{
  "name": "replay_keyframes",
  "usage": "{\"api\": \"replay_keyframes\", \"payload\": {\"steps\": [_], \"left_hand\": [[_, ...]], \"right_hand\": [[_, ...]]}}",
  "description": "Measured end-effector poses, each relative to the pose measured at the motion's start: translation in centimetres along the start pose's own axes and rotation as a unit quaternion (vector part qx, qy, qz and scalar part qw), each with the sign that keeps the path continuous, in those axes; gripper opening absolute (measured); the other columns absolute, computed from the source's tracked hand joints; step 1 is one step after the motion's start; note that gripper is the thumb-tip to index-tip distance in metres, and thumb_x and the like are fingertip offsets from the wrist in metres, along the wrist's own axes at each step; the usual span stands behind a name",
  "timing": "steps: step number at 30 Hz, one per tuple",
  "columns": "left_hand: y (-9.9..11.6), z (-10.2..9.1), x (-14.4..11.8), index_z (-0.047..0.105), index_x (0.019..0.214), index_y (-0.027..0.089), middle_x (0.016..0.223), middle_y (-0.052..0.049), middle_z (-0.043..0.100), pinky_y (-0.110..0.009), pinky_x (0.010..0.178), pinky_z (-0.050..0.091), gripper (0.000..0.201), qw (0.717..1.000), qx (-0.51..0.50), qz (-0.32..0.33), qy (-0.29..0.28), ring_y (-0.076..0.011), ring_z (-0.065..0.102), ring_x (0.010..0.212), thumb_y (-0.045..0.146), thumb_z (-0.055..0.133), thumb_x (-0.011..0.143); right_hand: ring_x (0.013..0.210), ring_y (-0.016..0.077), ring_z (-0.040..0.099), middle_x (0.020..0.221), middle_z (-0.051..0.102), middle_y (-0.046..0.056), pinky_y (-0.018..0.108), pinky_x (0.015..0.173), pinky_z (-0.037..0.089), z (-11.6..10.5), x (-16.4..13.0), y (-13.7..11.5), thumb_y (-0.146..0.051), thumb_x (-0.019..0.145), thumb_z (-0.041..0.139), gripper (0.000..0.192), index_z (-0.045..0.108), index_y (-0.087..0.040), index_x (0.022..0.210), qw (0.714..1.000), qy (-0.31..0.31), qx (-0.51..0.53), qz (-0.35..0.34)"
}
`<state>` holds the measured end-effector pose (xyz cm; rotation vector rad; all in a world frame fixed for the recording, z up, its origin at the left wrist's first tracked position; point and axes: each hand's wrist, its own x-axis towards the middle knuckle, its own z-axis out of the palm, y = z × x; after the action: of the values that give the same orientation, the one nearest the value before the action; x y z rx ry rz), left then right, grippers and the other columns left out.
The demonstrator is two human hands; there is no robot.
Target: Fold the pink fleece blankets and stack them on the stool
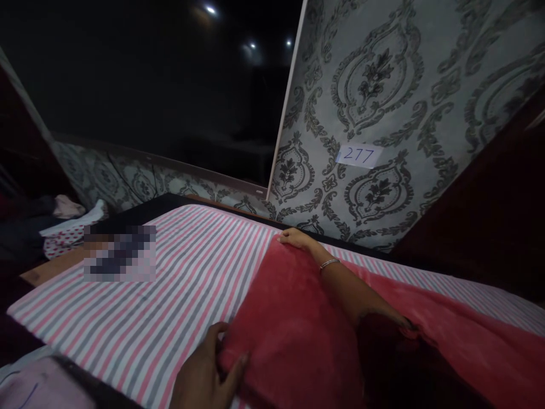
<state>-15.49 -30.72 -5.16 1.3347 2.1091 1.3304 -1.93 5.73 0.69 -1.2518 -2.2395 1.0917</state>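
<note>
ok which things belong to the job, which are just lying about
Likely in use:
red plush cloth, left hand and right hand at its edge
pink, grey and white striped cloth beneath

Just around:
white cloth with red spots
white paper 277 label

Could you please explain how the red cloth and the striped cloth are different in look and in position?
The red cloth is one plain colour, while the striped cloth has pink, grey and white stripes. The red cloth lies on top; the striped cloth lies under it. The striped cloth reaches further left than the red cloth. Both extend toward the right of the picture.
</note>
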Motion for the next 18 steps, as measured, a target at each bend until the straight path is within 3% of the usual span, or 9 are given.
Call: {"api": "replay_keyframes", "payload": {"steps": [2,7,12,15,18], "left_hand": [[0.4,0.3,0.6,0.062,0.109,0.025,0.088,-0.004,0.074,-0.033,0.071,0.056,0.042,1.000,-0.026,-0.003,-0.011,-0.0257,0.072,0.080,0.056,0.055,0.082],[0.1,0.1,0.6,0.060,0.106,0.024,0.097,-0.003,0.074,-0.027,0.076,0.056,0.044,0.989,-0.137,-0.043,0.042,-0.0223,0.071,0.088,0.060,0.054,0.082],[-0.1,-0.1,0.2,0.060,0.113,0.027,0.098,-0.001,0.075,-0.027,0.074,0.056,0.047,0.990,-0.133,-0.033,0.032,-0.0220,0.072,0.087,0.062,0.054,0.083],[-0.2,0.3,0.3,0.056,0.124,0.028,0.099,-0.002,0.075,-0.028,0.073,0.057,0.051,0.992,-0.123,-0.032,0.012,-0.0217,0.072,0.084,0.059,0.053,0.085],[-0.2,0.3,0.6,0.060,0.119,0.028,0.107,-0.001,0.074,-0.029,0.083,0.055,0.042,0.994,-0.108,-0.004,0.026,-0.0220,0.071,0.096,0.053,0.053,0.087]], "right_hand": [[0.053,0.0090,0.036,0.052,0.041,-0.008,0.023,0.051,0.028,0.3,0.5,-0.1,-0.040,0.066,0.064,0.028,0.046,-0.020,0.057,1.000,0.019,0.015,-0.010],[0.057,0.0106,0.040,0.059,0.044,-0.006,0.023,0.055,0.033,1.8,1.9,-0.4,-0.044,0.075,0.054,0.026,0.048,-0.021,0.065,0.995,0.083,0.046,-0.038],[0.056,0.0104,0.038,0.056,0.039,-0.007,0.023,0.054,0.029,2.9,1.9,0.3,-0.041,0.073,0.057,0.027,0.044,-0.022,0.058,0.995,0.071,0.031,-0.057],[0.057,0.0116,0.042,0.057,0.045,-0.007,0.023,0.055,0.031,2.7,1.7,0.3,-0.037,0.073,0.057,0.022,0.049,-0.021,0.061,0.996,0.054,0.013,-0.071],[0.064,0.0135,0.047,0.063,0.051,-0.005,0.024,0.061,0.034,2.4,1.8,-0.4,-0.031,0.073,0.058,0.015,0.052,-0.020,0.065,0.992,0.083,-0.014,-0.094]]}}
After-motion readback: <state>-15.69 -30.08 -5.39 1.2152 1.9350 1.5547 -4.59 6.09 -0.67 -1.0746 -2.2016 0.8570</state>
